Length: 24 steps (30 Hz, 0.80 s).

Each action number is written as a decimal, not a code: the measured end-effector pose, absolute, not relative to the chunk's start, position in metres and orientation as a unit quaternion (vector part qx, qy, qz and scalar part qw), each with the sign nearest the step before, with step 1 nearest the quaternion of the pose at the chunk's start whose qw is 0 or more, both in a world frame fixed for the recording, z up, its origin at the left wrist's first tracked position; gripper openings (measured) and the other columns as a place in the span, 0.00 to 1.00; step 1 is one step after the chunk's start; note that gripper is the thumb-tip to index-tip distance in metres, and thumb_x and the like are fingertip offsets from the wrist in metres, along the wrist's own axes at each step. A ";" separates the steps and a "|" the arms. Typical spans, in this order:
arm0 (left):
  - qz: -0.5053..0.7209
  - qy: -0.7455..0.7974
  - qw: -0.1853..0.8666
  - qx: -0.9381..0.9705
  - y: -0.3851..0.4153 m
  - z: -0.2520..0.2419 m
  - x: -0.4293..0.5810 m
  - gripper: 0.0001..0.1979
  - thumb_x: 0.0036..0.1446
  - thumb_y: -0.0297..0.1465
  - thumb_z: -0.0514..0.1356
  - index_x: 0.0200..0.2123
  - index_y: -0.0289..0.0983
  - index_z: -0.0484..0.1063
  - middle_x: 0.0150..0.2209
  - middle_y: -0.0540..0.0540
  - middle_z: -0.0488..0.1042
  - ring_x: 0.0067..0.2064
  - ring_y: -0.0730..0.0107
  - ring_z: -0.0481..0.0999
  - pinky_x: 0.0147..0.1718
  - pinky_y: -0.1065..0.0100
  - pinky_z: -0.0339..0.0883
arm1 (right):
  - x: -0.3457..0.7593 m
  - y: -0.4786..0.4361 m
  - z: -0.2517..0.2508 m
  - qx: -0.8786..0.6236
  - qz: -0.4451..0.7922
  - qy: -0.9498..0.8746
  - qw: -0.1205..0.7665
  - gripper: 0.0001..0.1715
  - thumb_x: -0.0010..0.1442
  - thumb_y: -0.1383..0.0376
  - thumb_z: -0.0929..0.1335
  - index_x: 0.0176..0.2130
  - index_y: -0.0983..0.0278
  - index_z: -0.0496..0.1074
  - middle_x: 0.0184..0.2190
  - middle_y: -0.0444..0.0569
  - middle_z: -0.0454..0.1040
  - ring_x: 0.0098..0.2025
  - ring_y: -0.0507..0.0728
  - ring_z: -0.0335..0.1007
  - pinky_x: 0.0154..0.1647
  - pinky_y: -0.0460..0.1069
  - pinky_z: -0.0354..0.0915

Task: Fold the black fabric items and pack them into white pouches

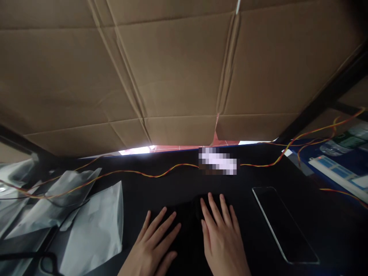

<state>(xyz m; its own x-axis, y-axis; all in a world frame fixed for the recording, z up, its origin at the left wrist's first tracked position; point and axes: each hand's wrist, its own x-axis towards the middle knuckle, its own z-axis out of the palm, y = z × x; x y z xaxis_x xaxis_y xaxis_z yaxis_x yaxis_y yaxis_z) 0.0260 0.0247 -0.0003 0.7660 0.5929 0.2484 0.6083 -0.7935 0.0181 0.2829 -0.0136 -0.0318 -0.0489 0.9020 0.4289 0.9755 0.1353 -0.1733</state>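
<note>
My left hand point(152, 245) lies palm down with fingers spread on black material point(188, 230) at the front of the dark tabletop point(161, 188). To its right, my right hand point(221, 234) also rests palm down, fingers stretched forward over a black patch whose kind I cannot make out. Neither hand grips anything. A phone point(284, 226) with a dark screen and pale edge lies right of my right hand, apart from it. Frosted plastic bags point(96, 226) lie to the left of my left hand.
A brown cardboard panel point(178, 69) rises behind the tabletop. Twisted red and yellow wire point(149, 176) runs across the back. At right are a plastic bottle point(345, 142) and a blue-and-white flat item point(336, 172). A black cable point(28, 255) curls at lower left.
</note>
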 end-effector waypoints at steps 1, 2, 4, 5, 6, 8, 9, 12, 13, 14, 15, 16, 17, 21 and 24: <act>-0.126 -0.322 0.029 -0.938 0.024 -0.001 0.027 0.32 0.72 0.34 0.62 0.77 0.45 0.63 0.72 0.43 0.71 0.72 0.44 0.72 0.65 0.39 0.72 | 0.285 -0.013 -0.030 -0.650 -0.080 -0.720 0.231 0.30 0.78 0.60 0.62 0.75 0.59 0.64 0.76 0.54 0.64 0.75 0.80 0.61 0.61 0.75 0.73; -0.133 -0.326 0.026 -0.936 0.023 -0.001 0.027 0.33 0.72 0.34 0.62 0.77 0.45 0.62 0.73 0.43 0.71 0.73 0.44 0.71 0.65 0.39 0.72 | 0.290 -0.014 -0.027 -0.647 -0.079 -0.718 0.245 0.30 0.78 0.60 0.61 0.75 0.57 0.63 0.76 0.54 0.65 0.75 0.79 0.61 0.61 0.75 0.73; -0.153 -0.343 0.019 -0.927 0.021 -0.001 0.025 0.32 0.72 0.33 0.61 0.77 0.46 0.62 0.74 0.43 0.69 0.74 0.43 0.69 0.65 0.38 0.72 | 0.305 -0.017 -0.019 -0.654 -0.078 -0.697 0.285 0.29 0.79 0.58 0.61 0.74 0.57 0.62 0.74 0.56 0.68 0.74 0.78 0.64 0.59 0.73 0.74; -0.162 -0.354 0.018 -0.921 0.020 -0.001 0.024 0.32 0.73 0.32 0.60 0.77 0.46 0.62 0.74 0.43 0.69 0.74 0.43 0.68 0.65 0.38 0.72 | 0.314 -0.020 -0.015 -0.664 -0.081 -0.679 0.301 0.28 0.79 0.57 0.62 0.73 0.59 0.63 0.71 0.59 0.71 0.71 0.78 0.68 0.58 0.72 0.74; -0.167 -0.364 0.019 -0.916 0.019 -0.001 0.023 0.32 0.73 0.32 0.59 0.77 0.46 0.62 0.75 0.43 0.68 0.75 0.42 0.68 0.65 0.37 0.72 | 0.324 -0.023 -0.013 -0.680 -0.085 -0.661 0.307 0.28 0.79 0.54 0.62 0.70 0.62 0.66 0.67 0.63 0.74 0.67 0.78 0.72 0.55 0.72 0.75; -0.167 -0.368 0.026 -0.914 0.019 -0.001 0.020 0.31 0.74 0.33 0.58 0.77 0.46 0.61 0.75 0.41 0.67 0.75 0.42 0.68 0.64 0.37 0.72 | 0.340 -0.027 -0.012 -0.716 -0.096 -0.628 0.289 0.29 0.78 0.46 0.62 0.61 0.64 0.73 0.59 0.66 0.78 0.56 0.78 0.77 0.46 0.71 0.77; -0.161 -0.365 0.029 -0.917 0.020 -0.001 0.019 0.31 0.74 0.34 0.58 0.78 0.45 0.61 0.75 0.41 0.67 0.75 0.42 0.68 0.64 0.37 0.72 | 0.346 -0.028 -0.013 -0.732 -0.099 -0.616 0.273 0.32 0.76 0.42 0.62 0.55 0.64 0.76 0.55 0.66 0.78 0.52 0.77 0.78 0.41 0.70 0.77; -0.147 -0.348 0.034 -0.925 0.021 0.000 0.019 0.31 0.75 0.35 0.57 0.78 0.42 0.59 0.75 0.40 0.66 0.75 0.42 0.67 0.64 0.37 0.72 | 0.353 -0.027 -0.017 -0.739 -0.076 -0.611 0.272 0.34 0.76 0.37 0.60 0.43 0.60 0.77 0.50 0.63 0.79 0.47 0.74 0.80 0.38 0.67 0.77; -0.147 -0.348 0.035 -0.925 0.021 0.001 0.020 0.31 0.76 0.35 0.56 0.78 0.42 0.59 0.76 0.40 0.66 0.75 0.42 0.66 0.64 0.37 0.71 | 0.353 -0.026 -0.017 -0.731 -0.056 -0.615 0.290 0.32 0.76 0.38 0.60 0.41 0.59 0.76 0.48 0.61 0.80 0.46 0.72 0.81 0.39 0.66 0.78; -0.149 -0.349 0.035 -0.924 0.021 0.002 0.020 0.31 0.76 0.36 0.55 0.78 0.42 0.59 0.76 0.40 0.66 0.76 0.42 0.65 0.64 0.37 0.70 | 0.352 -0.024 -0.016 -0.723 -0.029 -0.617 0.308 0.31 0.77 0.39 0.60 0.40 0.58 0.75 0.45 0.58 0.81 0.44 0.69 0.83 0.39 0.63 0.78; -0.155 -0.352 0.034 -0.922 0.020 0.003 0.020 0.30 0.77 0.36 0.54 0.78 0.42 0.58 0.76 0.41 0.65 0.77 0.42 0.64 0.65 0.37 0.69 | 0.351 -0.023 -0.013 -0.720 0.002 -0.614 0.323 0.29 0.77 0.40 0.61 0.40 0.57 0.73 0.41 0.55 0.82 0.40 0.66 0.84 0.36 0.59 0.79; -0.162 -0.356 0.033 -0.920 0.020 0.004 0.020 0.30 0.78 0.37 0.53 0.79 0.42 0.58 0.76 0.41 0.65 0.77 0.43 0.62 0.66 0.38 0.69 | 0.350 -0.022 -0.009 -0.721 0.030 -0.607 0.334 0.27 0.77 0.41 0.61 0.40 0.56 0.72 0.38 0.51 0.83 0.36 0.63 0.84 0.32 0.55 0.78; -0.168 -0.362 0.028 -0.917 0.019 0.005 0.020 0.29 0.79 0.37 0.52 0.79 0.42 0.58 0.77 0.41 0.65 0.78 0.43 0.61 0.67 0.38 0.68 | 0.350 -0.022 -0.004 -0.726 0.052 -0.595 0.341 0.26 0.78 0.41 0.61 0.40 0.56 0.71 0.35 0.49 0.83 0.32 0.60 0.84 0.28 0.51 0.76; -0.194 -0.376 0.000 -0.906 0.017 0.002 0.016 0.29 0.79 0.37 0.51 0.79 0.43 0.58 0.76 0.41 0.65 0.78 0.45 0.61 0.68 0.40 0.67 | 0.348 -0.023 0.021 -0.743 0.035 -0.558 0.369 0.23 0.76 0.41 0.63 0.45 0.55 0.73 0.33 0.46 0.84 0.29 0.57 0.85 0.25 0.47 0.75; -0.196 -0.374 -0.017 -0.906 0.017 -0.002 0.014 0.30 0.78 0.36 0.53 0.79 0.44 0.58 0.76 0.42 0.66 0.76 0.46 0.64 0.69 0.41 0.66 | 0.338 -0.021 0.038 -0.726 -0.022 -0.566 0.391 0.19 0.75 0.44 0.66 0.47 0.55 0.74 0.33 0.45 0.84 0.28 0.56 0.83 0.26 0.47 0.75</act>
